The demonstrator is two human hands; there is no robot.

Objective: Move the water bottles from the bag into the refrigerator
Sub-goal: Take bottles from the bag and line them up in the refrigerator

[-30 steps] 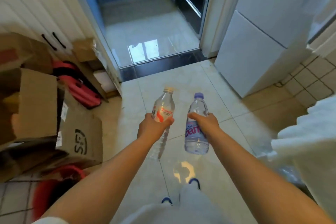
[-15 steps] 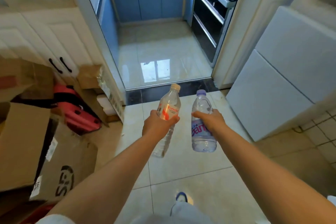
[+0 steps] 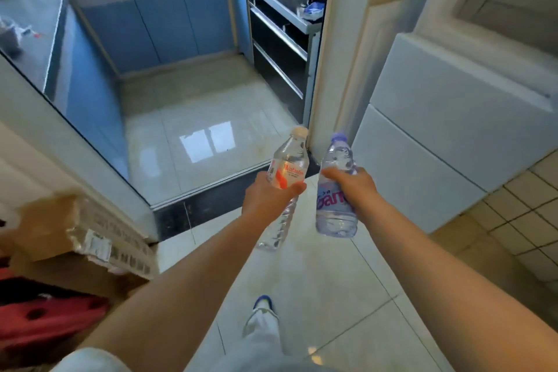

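Bottles [image 3: 335,187] held over pale tiled floor [image 3: 317,287].

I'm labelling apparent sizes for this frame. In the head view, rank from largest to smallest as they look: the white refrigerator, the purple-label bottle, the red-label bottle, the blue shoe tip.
1. White refrigerator, by far the largest.
2. Purple-label bottle and red-label bottle: look alike, both part hidden by the hands, so unranked.
3. Blue shoe tip, smallest.

Head cam, fwd-down, hands near.
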